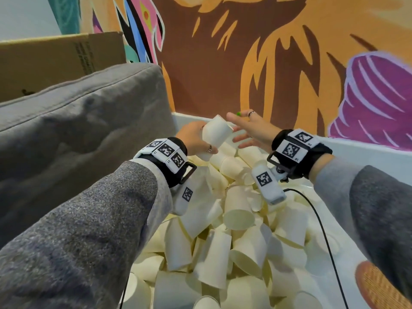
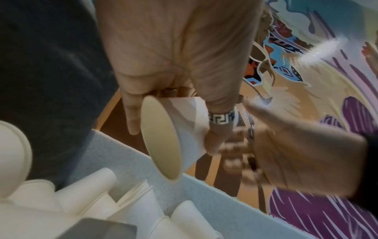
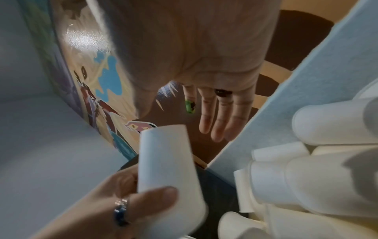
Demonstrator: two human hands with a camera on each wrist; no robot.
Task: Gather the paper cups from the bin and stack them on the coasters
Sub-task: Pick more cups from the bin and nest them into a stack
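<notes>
left hand (image 1: 196, 139) grips one paper cup (image 1: 215, 132) above the far end of the bin (image 1: 356, 150), over the loose cups (image 1: 234, 230). right hand (image 1: 249, 130) is spread, fingers straight, just beside it, holding nothing. risk, as judged: a squeezed thin wall may buckle, or the cup may slip between the hands. the long axis lies tilted, base up and away, mouth toward the wearer.

The bin (image 1: 356, 152), white with pale walls, carries a loose heap of paper cups (image 1: 234, 230) lying on their sides and tilted every way, some nested. A black cable (image 1: 321, 228) trails over the cups toward the bin's right side.
</notes>
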